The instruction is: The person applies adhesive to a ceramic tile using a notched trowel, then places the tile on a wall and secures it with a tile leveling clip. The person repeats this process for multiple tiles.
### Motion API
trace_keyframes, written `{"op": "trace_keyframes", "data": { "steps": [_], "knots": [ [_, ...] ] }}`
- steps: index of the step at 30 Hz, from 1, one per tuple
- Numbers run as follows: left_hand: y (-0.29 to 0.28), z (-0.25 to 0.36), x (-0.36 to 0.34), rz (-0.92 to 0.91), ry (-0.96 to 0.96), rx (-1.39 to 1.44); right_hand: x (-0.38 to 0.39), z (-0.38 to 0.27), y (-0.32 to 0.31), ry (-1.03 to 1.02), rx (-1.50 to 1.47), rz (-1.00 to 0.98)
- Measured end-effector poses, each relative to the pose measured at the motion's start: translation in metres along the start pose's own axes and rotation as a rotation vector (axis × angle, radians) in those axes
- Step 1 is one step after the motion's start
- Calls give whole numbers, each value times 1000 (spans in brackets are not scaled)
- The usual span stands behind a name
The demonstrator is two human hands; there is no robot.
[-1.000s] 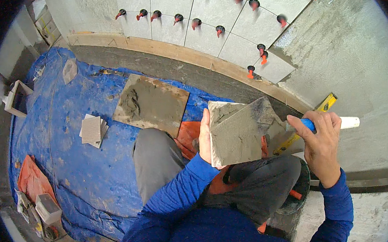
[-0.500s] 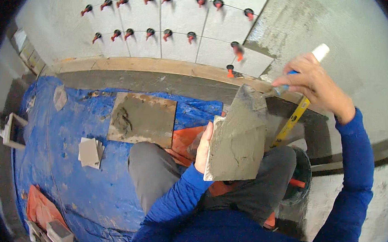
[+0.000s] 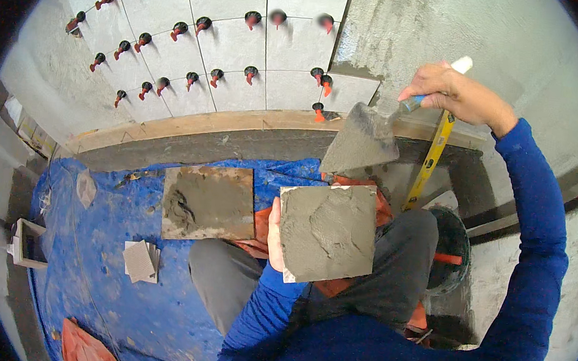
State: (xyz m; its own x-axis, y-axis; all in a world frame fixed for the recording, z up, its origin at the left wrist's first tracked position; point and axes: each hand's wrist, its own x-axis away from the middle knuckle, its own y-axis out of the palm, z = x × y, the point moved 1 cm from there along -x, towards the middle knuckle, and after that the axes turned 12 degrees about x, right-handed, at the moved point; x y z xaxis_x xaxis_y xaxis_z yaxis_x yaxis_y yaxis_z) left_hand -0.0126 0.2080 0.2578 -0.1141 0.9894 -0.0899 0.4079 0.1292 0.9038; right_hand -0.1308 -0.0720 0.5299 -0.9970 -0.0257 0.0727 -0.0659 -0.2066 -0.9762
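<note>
My left hand (image 3: 274, 238) supports a square tile (image 3: 329, 232) from its left edge and underneath; most of those fingers are hidden. Grey mortar coats the tile's upper face, uneven and ridged, with pale bits showing at the corners. Closed around the blue-and-white handle of a trowel, my right hand (image 3: 461, 94) is off to the far right. The broad trowel blade (image 3: 361, 140), smeared with mortar, hangs just beyond the tile's far edge and appears apart from it.
Ahead, wall tiles (image 3: 228, 48) carry black-and-red levelling clips, above a wooden batten (image 3: 239, 119). A mortar-covered board (image 3: 208, 201) and stacked small tiles (image 3: 140, 261) lie on a blue tarp (image 3: 97, 294). A yellow level (image 3: 431, 158) leans at right, near a dark bucket (image 3: 447, 273).
The trowel blade has come off the mortared tile to beyond its far edge. The tile now lies flatter toward the view and slightly lower. The view has shifted, showing more wall.
</note>
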Motion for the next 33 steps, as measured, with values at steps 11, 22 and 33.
{"op": "trace_keyframes", "data": {
  "steps": [11, 22, 33],
  "knots": [
    [-9, 0, -4, -35, -34, -26, -15, -14, 29, -211, -141, -33],
    [-4, 12, -8, -122, 137, 39, 29, -6, 17, 174, 45, 163],
    [16, 38, -4, 14, 537, -164, 30, -133, 38, -7, 286, 278]
  ]
}}
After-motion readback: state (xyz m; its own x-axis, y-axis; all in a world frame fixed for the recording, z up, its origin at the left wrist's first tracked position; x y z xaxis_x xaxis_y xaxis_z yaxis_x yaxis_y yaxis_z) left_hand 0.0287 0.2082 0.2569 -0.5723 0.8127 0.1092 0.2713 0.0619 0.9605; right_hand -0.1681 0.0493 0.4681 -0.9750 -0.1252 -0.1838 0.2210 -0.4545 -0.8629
